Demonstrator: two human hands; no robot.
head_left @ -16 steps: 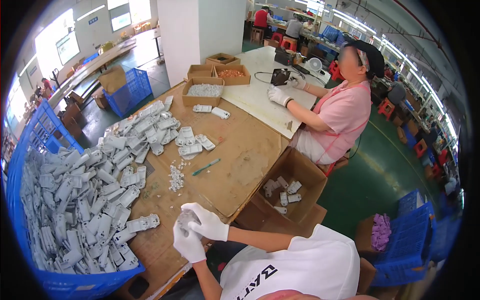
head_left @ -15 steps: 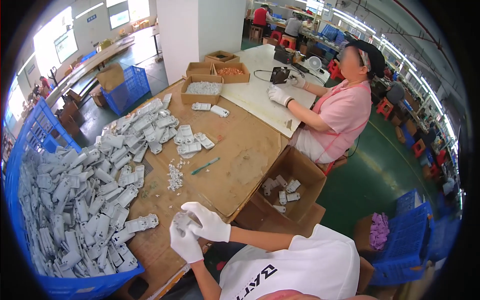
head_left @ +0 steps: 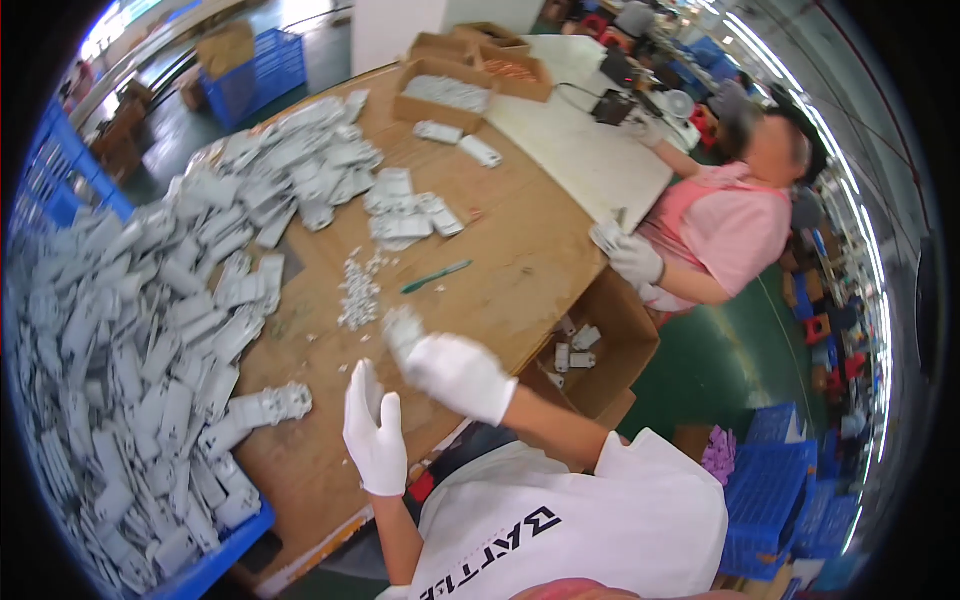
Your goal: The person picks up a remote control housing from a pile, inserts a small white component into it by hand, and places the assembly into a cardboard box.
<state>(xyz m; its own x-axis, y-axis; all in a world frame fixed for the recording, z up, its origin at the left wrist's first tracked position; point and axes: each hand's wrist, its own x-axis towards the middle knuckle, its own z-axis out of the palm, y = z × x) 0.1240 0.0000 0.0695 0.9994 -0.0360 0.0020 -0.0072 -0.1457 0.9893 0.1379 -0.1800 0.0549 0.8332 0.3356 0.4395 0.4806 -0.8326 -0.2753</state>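
My gloved right hand (head_left: 458, 377) is closed on a white plastic housing (head_left: 403, 331), which sticks out past the fingertips over the cardboard-covered table (head_left: 500, 250); both are smeared by motion. Just to its left, my gloved left hand (head_left: 376, 435) is empty, thumb apart from the upright fingers. Beyond the held part lies a small heap of tiny white plastic bits (head_left: 358, 292), with a green pen (head_left: 436, 277) beside it. A big pile of similar white housings (head_left: 170, 330) spreads along the left, with a few housings (head_left: 408, 208) set apart from it.
Blue crate edges (head_left: 225, 548) bound the pile. Cardboard trays of small parts (head_left: 440, 98) stand at the far end. At right, a cardboard box (head_left: 625, 350) contains several white pieces. Above it is a co-worker's gloved hand (head_left: 633, 258) with a white part.
My hands have separated: the right has moved up and right with the housing, while the left has let go. The co-worker's nearer hand has come from the device to the box. The view has shifted.
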